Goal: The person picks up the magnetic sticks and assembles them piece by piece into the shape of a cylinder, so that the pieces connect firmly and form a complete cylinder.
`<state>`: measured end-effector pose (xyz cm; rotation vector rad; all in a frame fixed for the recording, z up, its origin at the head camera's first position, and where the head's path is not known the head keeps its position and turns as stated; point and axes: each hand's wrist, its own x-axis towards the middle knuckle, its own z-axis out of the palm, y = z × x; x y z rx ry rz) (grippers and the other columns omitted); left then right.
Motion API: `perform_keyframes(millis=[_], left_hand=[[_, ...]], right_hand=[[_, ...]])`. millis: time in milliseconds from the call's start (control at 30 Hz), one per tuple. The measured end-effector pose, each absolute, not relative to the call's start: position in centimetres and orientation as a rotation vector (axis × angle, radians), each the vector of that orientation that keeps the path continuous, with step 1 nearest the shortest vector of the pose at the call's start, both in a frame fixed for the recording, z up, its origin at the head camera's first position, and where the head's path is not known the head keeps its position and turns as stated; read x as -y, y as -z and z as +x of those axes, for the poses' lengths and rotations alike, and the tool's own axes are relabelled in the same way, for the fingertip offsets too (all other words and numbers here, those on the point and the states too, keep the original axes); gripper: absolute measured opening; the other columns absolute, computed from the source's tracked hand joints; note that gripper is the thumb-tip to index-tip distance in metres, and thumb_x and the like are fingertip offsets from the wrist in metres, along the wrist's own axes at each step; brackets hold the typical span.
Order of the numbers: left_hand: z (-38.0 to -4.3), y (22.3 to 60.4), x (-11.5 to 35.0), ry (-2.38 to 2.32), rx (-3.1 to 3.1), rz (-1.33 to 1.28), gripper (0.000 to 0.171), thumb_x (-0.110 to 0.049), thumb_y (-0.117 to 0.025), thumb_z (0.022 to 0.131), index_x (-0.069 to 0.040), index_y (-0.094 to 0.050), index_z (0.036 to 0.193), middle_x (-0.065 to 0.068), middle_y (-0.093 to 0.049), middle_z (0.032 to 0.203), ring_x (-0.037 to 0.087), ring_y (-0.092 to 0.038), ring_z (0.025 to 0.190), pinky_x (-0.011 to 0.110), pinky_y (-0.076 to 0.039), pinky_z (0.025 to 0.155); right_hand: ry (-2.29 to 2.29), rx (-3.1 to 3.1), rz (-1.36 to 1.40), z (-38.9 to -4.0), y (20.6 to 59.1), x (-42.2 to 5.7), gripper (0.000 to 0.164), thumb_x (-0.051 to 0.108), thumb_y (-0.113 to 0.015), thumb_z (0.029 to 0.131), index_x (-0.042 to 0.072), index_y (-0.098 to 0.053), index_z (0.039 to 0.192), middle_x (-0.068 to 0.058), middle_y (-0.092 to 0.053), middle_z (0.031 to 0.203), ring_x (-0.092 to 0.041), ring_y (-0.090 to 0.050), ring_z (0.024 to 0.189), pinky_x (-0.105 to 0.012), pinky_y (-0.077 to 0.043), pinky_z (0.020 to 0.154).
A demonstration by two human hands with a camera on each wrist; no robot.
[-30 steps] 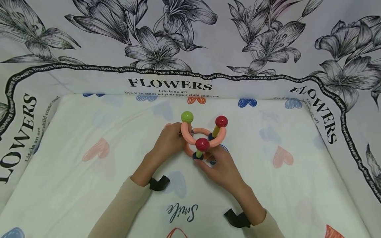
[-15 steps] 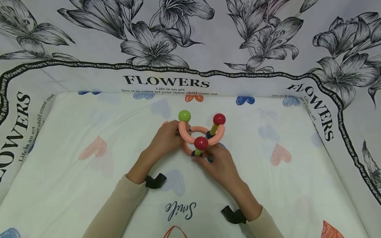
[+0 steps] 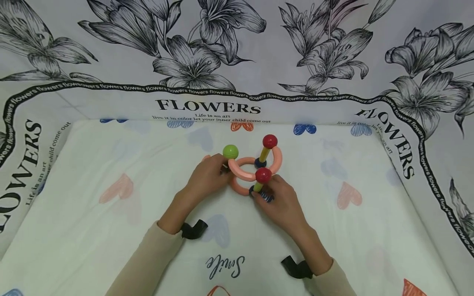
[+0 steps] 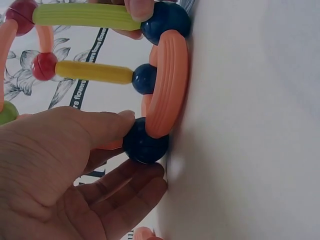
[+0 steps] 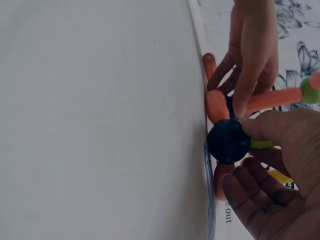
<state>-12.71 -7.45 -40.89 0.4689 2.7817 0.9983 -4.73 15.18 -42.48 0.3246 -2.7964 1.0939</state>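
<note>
A toy frame of magnetic balls and rods stands on the sheet between both hands. Its base is a salmon curved-rod ring (image 3: 240,188) with navy balls (image 4: 145,141). Upright rods, one yellow (image 4: 95,72) and one lime (image 4: 87,16), lead up to a back red ball (image 3: 270,141) and a front red ball (image 3: 263,175). A green ball (image 3: 230,151) tops the left corner, and salmon curved rods (image 3: 242,172) join the top. My left hand (image 3: 209,176) pinches the left base navy ball. My right hand (image 3: 283,205) pinches the front navy ball (image 5: 229,141) between thumb and fingers.
A loose salmon piece (image 3: 206,157) lies just behind my left hand. The white sheet (image 3: 166,263) has printed hearts and lettering. Beyond its far edge spreads a flower-printed cloth (image 3: 122,98). A black curved piece (image 3: 297,267) sits at each wrist.
The toy frame has turned a little: its front red ball shifted right, the back red ball slightly away. My right hand moved slightly right; my left stays on its ball.
</note>
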Motion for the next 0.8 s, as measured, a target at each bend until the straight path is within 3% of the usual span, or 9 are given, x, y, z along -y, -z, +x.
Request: perform_keyframes(millis=[200, 500, 800], left_hand=[[-12.5, 41.0, 7.5, -0.96, -2.814, 0.499, 0.02, -0.024, -0.078, 0.094, -0.007, -0.073, 0.101, 0.007, -0.073, 0.097, 0.021, -0.068, 0.086, 0.039, -0.056, 0.081], [-12.4, 40.7, 7.2, -0.956, -2.763, 0.6, 0.013, -0.028, -0.082, 0.094, -0.016, -0.075, 0.094, 0.0, -0.075, 0.097, 0.017, -0.071, 0.094, 0.037, -0.059, 0.086], [-11.9, 40.5, 6.4, -0.967, -2.751, 0.656, 0.011, -0.027, -0.083, 0.094, -0.019, -0.077, 0.098, -0.003, -0.075, 0.096, 0.015, -0.069, 0.094, 0.034, -0.058, 0.088]], right_hand=[[-1.091, 2.794, 0.279, -4.9, 42.6, -15.6, 0.034, 0.016, -0.085, 0.089, 0.013, -0.072, 0.12, -0.005, -0.074, 0.104, -0.017, -0.072, 0.093, -0.036, -0.063, 0.082], [-1.177, 2.793, 0.184, -6.6, 42.1, -17.0, 0.031, 0.011, -0.082, 0.091, 0.007, -0.071, 0.12, -0.013, -0.078, 0.114, -0.029, -0.076, 0.107, -0.046, -0.065, 0.089], [-1.212, 2.834, 0.142, -8.7, 41.8, -18.5, 0.038, 0.014, -0.079, 0.095, 0.005, -0.068, 0.13, -0.018, -0.076, 0.124, -0.035, -0.075, 0.116, -0.049, -0.062, 0.096]])
